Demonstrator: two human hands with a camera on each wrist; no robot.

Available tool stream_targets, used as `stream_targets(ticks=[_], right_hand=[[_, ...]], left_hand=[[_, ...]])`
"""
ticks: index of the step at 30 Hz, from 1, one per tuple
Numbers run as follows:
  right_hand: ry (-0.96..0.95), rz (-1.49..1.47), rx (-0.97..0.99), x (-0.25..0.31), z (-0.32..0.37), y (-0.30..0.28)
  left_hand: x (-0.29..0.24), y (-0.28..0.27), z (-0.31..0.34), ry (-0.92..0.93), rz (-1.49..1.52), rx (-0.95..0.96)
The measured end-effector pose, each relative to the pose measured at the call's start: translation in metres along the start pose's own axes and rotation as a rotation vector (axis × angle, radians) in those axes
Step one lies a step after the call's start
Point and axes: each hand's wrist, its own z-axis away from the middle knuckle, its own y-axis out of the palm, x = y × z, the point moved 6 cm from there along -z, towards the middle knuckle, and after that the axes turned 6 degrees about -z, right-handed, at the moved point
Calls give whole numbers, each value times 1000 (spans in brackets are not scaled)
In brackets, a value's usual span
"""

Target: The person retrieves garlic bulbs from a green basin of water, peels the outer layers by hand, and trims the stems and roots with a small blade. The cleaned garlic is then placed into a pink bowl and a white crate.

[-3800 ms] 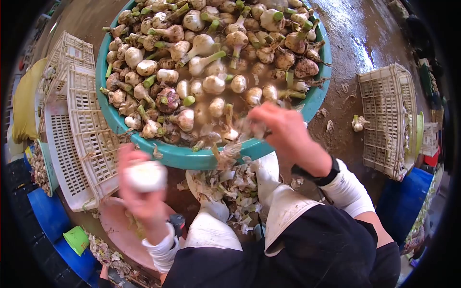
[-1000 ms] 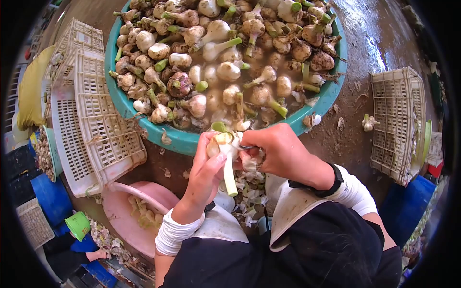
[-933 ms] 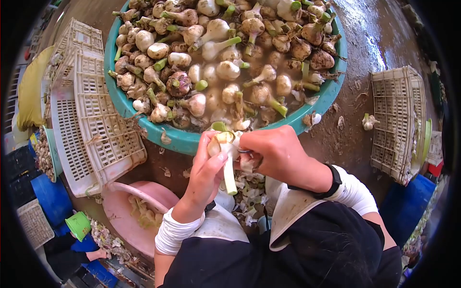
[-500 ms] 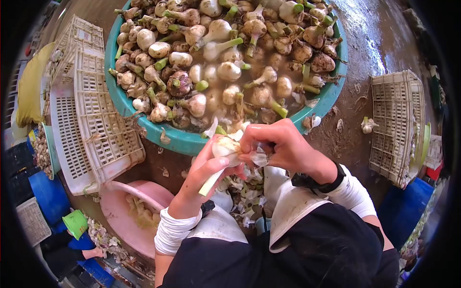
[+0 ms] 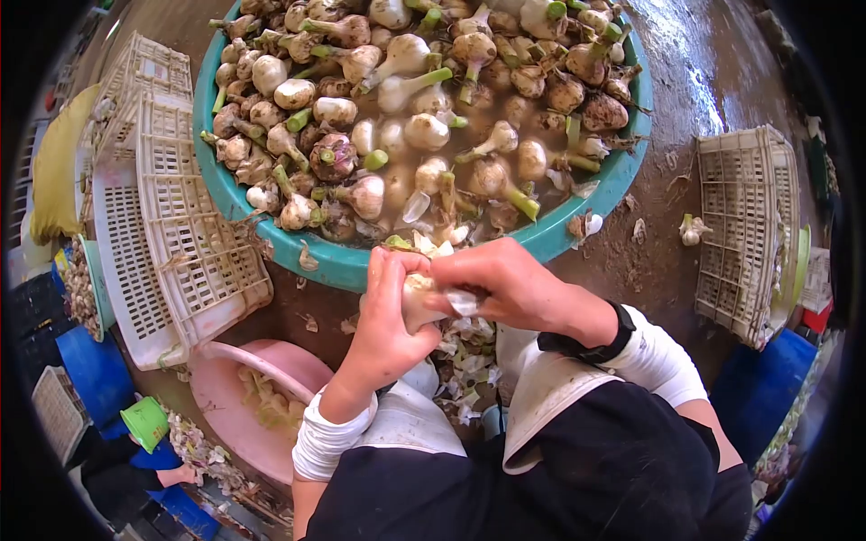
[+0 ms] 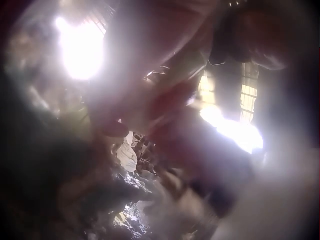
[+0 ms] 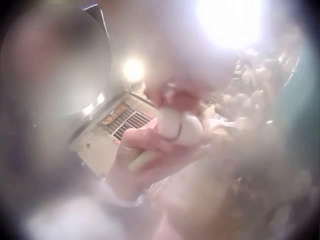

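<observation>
A white garlic bulb (image 5: pixel 419 302) is held over the near rim of a teal tub (image 5: pixel 338 271) of garlic and murky water. The left hand (image 5: pixel 379 338) grips the bulb, fingers curled round it. Against the bulb's right side is the right hand (image 5: pixel 510 284), its fingers pinching a pale piece of skin (image 5: pixel 464 302). In the right wrist view the bulb (image 7: pixel 180 127) shows in the left hand (image 7: pixel 150 155), a green stem (image 7: pixel 141 160) lying across the palm. The left wrist view is too blurred and glaring to tell much.
White plastic crates stand at left (image 5: pixel 185 225) and right (image 5: pixel 744 225). A pink basin (image 5: pixel 225 406) sits at lower left, with blue containers and a green bowl (image 5: pixel 145 424) beyond. Peeled skins (image 5: pixel 469 361) lie between the person's boots. One bulb (image 5: pixel 693 230) lies on the wet floor.
The left hand has turned, covering more of the bulb and its stem. The right hand has shifted slightly left against the bulb. A loose skin piece now lies in the tub near the rim.
</observation>
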Motion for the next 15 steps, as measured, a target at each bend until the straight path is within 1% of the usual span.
stream_targets(ticks=[1, 2, 4, 5, 6, 7, 8, 10, 11, 12, 13, 14, 15], right_hand=[[-129, -41, -12, 1, 0, 1], [-129, -45, -12, -6, -1, 0], [-34, -37, -322, -27, 1, -26], [177, -36, -459, -51, 7, -43], [382, 1, -424, -54, 12, -53], [357, 3, -215, -54, 14, -43], [336, 2, -14, -51, 21, -29], [252, 391, 246, -35, 28, -19], [255, 293, 2, -27, 25, -35], [173, 517, -220, -23, 23, -52], [255, 702, -252, -32, 20, -62], [342, 883, -290, -42, 19, -72], [423, 922, -216, -62, 17, -72]], left_hand=[[0, -1, 1, 16, 34, 25], [0, -1, 3, 30, 69, 49], [-1, -4, 7, 22, 117, 74], [0, -9, 7, 36, 191, 44], [1, -14, 7, 51, 263, 11], [8, -17, 8, 7, 298, -17], [9, -18, 10, 5, 296, -11], [13, -22, 14, -77, 440, -33], [12, -25, 19, -162, 633, -17], [16, -35, 27, -239, 780, -76], [13, -47, 27, -171, 1101, -126], [4, -63, 26, 4, 1698, -199], [17, -88, 36, 179, 2199, -214]])
